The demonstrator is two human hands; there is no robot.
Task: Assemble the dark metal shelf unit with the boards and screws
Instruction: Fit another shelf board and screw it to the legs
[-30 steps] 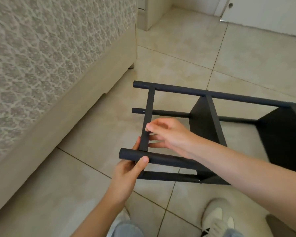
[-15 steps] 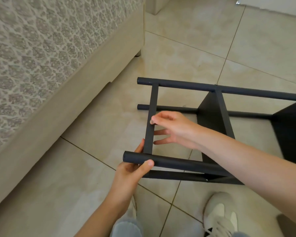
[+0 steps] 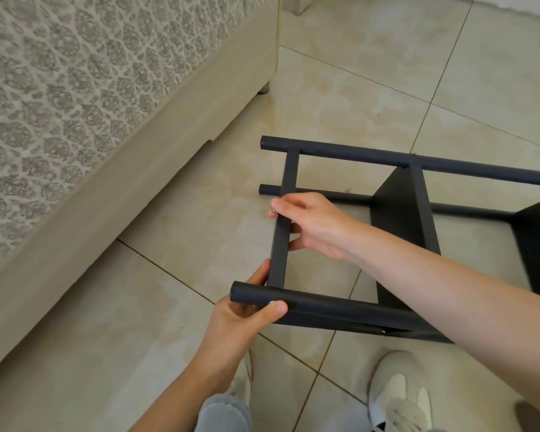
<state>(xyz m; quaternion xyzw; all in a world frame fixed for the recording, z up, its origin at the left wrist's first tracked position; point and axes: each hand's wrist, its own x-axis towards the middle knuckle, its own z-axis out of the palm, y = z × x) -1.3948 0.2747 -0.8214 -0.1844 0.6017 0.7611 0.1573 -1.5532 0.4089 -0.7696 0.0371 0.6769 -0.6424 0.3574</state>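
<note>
A: Well, our dark shelf unit (image 3: 418,244) lies on its side on the tiled floor (image 3: 169,307). Its long posts run off to our right, and two boards (image 3: 399,213) are already set between them.

B: And we work at its left end?

A: Yes. Our left hand (image 3: 240,319), the nearer one, wraps the tip of the near post (image 3: 325,305), thumb over the front. Our right hand (image 3: 312,226) reaches across from the right and clamps the flat crossbar (image 3: 282,244), thumb on top, fingers under.

B: Is that a screw at the thumb tip?

A: We see a small shiny bit (image 3: 273,210); what it is, we cannot tell. The joint likely to need it lies just below that grip, toward our left hand.
</note>
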